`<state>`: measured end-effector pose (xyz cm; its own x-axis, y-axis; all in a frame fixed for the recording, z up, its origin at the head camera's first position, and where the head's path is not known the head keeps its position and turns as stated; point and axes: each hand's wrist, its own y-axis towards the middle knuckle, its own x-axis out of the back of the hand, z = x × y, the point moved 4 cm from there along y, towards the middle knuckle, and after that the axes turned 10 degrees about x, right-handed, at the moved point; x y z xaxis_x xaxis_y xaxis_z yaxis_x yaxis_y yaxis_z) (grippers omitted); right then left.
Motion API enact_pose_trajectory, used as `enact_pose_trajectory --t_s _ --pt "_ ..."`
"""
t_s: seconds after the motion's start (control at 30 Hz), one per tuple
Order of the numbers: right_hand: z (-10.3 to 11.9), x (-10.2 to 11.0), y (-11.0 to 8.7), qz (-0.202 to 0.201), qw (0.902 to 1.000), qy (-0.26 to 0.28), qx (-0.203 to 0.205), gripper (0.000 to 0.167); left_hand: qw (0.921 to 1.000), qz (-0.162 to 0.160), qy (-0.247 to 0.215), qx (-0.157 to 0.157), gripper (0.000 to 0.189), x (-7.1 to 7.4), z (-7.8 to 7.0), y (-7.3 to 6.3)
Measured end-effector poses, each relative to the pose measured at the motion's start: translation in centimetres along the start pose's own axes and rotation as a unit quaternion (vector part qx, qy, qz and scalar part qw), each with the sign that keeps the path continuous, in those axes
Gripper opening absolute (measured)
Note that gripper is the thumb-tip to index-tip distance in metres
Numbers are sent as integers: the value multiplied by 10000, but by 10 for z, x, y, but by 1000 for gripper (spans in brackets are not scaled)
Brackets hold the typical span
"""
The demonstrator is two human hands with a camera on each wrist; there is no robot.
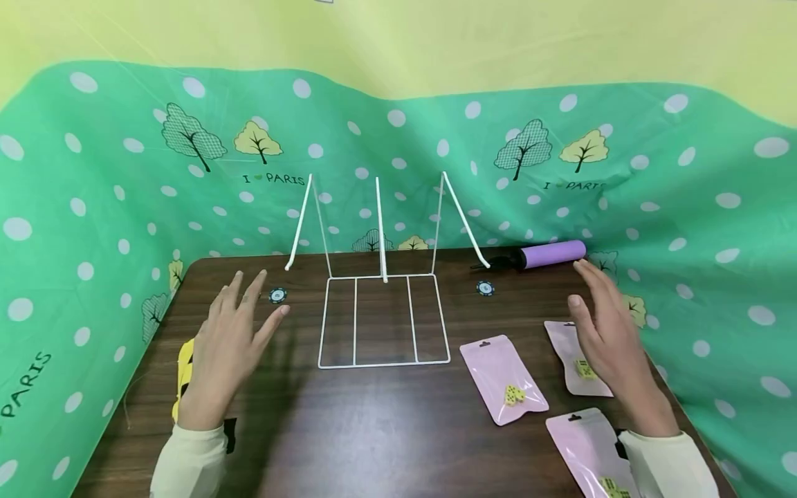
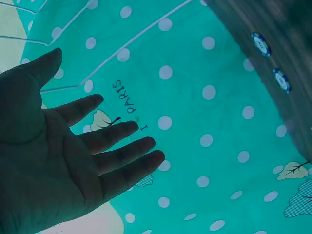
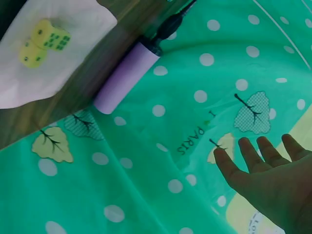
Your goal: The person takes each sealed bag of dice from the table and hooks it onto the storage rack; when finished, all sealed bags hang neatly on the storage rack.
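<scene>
My left hand [image 1: 227, 346] hovers over the left of the table, fingers spread and nothing in it. A poker chip [image 1: 277, 296] lies just beyond its thumb; the left wrist view shows two blue-and-white chips [image 2: 261, 44] on the wood. Over the right side, my right hand [image 1: 613, 339] is held up with extended fingers, also holding nothing. Below it lies a pink pouch [image 1: 563, 346] with yellow dice [image 1: 584, 369] showing on it. Between the hands stands a white wire rack [image 1: 355, 321] with upright prongs. Another poker chip [image 1: 486, 288] lies right of the rack.
Two more pink pouches [image 1: 495, 366] with yellow dice lie at the front right. A purple hand pump [image 1: 554, 254] with a black nozzle rests along the back edge. Something yellow and black [image 1: 185, 366] is partly hidden behind the left hand. A green dotted curtain [image 1: 398, 138] surrounds the table.
</scene>
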<state>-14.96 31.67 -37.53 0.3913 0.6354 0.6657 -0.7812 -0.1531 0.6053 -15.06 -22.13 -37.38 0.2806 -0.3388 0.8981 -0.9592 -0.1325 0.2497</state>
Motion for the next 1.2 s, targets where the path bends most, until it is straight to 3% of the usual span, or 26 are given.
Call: enact_pose_trajectory --t_s 0.27,0.73,0.97,1.2 --pt "-19 4 -22 -204 9988 161 -426 52 9985 475 -246 93 72 -20 4 -7" --pt "-53 5 -66 -340 9867 619 -1466 48 9918 1239 -172 -258 54 -71 4 -22" --pt "-68 7 -86 -264 9785 493 -1983 48 9827 1734 -458 -465 39 -94 6 -22" --pt "-88 10 -105 -170 9684 206 -2482 49 9638 2342 -992 -804 33 -110 3 -23"
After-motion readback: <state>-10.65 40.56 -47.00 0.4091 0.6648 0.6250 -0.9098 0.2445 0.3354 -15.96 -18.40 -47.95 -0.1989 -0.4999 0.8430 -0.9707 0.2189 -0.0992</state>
